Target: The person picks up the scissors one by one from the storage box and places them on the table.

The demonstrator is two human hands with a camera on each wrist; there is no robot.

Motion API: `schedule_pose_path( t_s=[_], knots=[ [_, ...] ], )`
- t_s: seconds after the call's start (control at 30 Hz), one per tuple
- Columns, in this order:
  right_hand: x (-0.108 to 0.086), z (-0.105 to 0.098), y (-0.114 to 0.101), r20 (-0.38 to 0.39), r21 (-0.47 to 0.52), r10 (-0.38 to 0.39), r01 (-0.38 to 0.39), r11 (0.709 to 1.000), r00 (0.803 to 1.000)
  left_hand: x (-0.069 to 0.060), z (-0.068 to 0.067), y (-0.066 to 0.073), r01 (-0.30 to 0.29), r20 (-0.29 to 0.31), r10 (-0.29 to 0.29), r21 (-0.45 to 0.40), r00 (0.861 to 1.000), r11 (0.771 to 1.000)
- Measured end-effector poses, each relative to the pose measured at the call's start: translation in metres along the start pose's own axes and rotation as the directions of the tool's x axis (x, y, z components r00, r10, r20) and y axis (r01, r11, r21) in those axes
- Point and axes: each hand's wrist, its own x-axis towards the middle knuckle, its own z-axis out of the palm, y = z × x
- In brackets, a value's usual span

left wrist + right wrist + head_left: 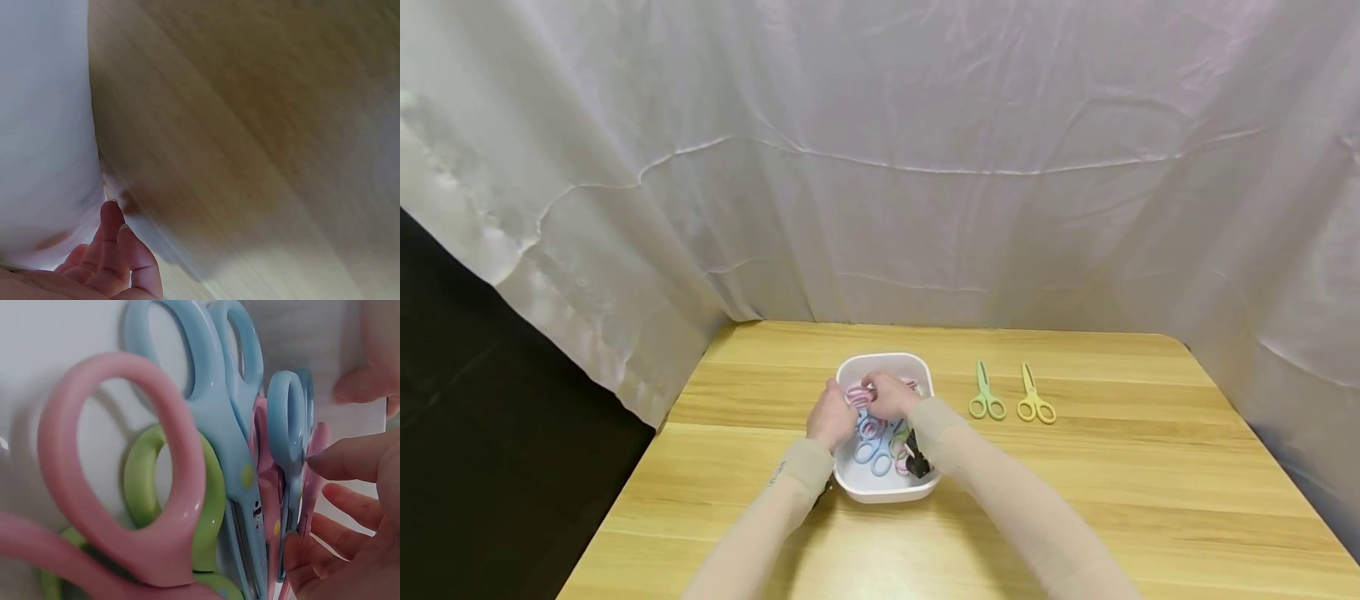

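a person has both hands at a deep white plastic tub with round corners, which sits on a yellow-brown wooden table. the left hand grips the left wall of the tub, with fingers on the outside and a digit over on the inside.

the right hand is inside the tub, fingers bent. one fingertip touches the loop of a small pair of light blue plastic scissors. it is hard to see if the hand pinches them or just touches them, so that cannot be told.

more scissors are in the tub: a big light blue pair with a yellow dot, a pink pair with a big loop and a bright green pair. the pink loop is in front of the green one.

on the table, right of the tub, lie pale green scissors and, just beside them, yellow scissors. a silvery cloth curtain hangs behind.
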Motion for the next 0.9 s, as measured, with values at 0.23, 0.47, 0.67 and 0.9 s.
schedule_pose_path(
  t_s=[0.23, 0.47, 0.67, 0.9],
  knots=[
    [0.0034, 0.0015, 0.0054, -0.019, -0.010, 0.017, -0.017, 1.000, 1.000, -0.0010, -0.0012, 0.0011, 0.002, -0.009, -0.002, -0.001, 1.000, 1.000],
    [0.0053, 0.0042, 0.0076, -0.025, -0.018, 0.039, -0.040, 0.999, 0.999, -0.0001, 0.0009, -0.0005, -0.005, -0.034, 0.006, 0.009, 0.999, 1.000],
    [0.0072, 0.0059, 0.0094, -0.042, -0.039, 0.032, -0.033, 0.999, 0.999, 0.0017, 0.0033, -0.0025, -0.019, -0.049, 0.020, 0.017, 0.999, 1.000],
    [0.0077, 0.0078, 0.0103, -0.056, -0.040, 0.012, -0.014, 0.999, 0.998, 0.0008, 0.0015, -0.0024, -0.018, -0.039, 0.018, -0.005, 0.999, 1.000]
  ],
)
